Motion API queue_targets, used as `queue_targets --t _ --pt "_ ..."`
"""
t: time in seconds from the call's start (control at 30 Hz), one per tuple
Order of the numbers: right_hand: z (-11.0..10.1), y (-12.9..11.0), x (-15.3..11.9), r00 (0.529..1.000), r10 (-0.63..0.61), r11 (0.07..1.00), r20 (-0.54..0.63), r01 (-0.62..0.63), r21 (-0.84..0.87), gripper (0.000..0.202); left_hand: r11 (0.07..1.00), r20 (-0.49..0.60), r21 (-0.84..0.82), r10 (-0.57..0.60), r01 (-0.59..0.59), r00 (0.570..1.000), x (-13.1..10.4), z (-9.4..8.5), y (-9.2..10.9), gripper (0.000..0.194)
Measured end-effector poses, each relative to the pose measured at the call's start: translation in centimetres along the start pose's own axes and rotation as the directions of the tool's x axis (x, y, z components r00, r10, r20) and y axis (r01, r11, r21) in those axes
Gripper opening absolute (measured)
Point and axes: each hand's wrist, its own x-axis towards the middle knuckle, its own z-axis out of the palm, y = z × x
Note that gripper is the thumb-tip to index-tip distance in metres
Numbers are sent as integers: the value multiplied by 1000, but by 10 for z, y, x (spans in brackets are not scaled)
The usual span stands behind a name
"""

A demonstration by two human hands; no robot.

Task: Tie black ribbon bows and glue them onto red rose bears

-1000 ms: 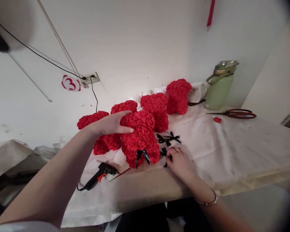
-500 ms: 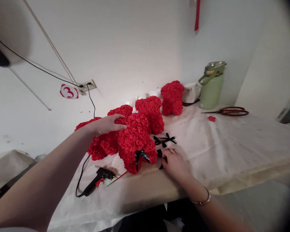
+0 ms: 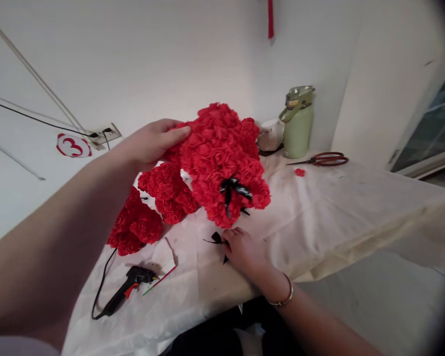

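My left hand grips a red rose bear and holds it tilted above the table, the thumb on its near side. A black ribbon bow with white lettering sits on that bear. Below it, by the table's front edge, my right hand has its fingertips closed on a small black bow. Part of another black ribbon shows beneath the lifted bear. More red rose bears, one in the middle and one at the left, rest on the cloth.
A black glue gun with its cord lies front left, beside a thin red-and-green stick. Scissors, a red foam petal, a green bottle and a white pouch are at the back right. A wall socket is behind.
My left hand has lifted the red rose bear up off the table and slightly right. My right hand stays low by the small black bow. The view has shifted to the right.
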Motion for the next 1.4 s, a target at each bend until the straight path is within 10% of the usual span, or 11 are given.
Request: queue_targets --t 0.1,0.33,0.5,0.63,0.83,0.97,1.1,1.4 --pt "0 1 0 999 -25 1000 20 25 11 15 1000 272 -8 -2 4 962 13 39 20 52" --pt "3 4 4 995 -87 996 42 86 34 27 973 316 163 107 -165 943 34 141 17 50" --pt "7 8 6 989 -134 990 61 130 60 25 946 341 242 126 -217 932 43 169 1 56" --pt "7 10 6 989 -132 989 66 127 76 24 933 346 241 177 -269 922 47 156 -9 67" --pt "7 10 6 989 -124 989 76 117 96 23 706 128 613 353 -354 927 65 86 -33 68" --pt "10 10 8 990 -122 988 73 114 106 24 584 167 793 67 -174 984 75 51 -62 77" --pt "10 10 8 991 -122 987 63 114 113 25 554 323 813 -171 -180 931 68 46 -81 90" --pt "8 9 7 991 -124 985 40 118 130 24 489 337 817 21 -304 941 43 43 -66 80"
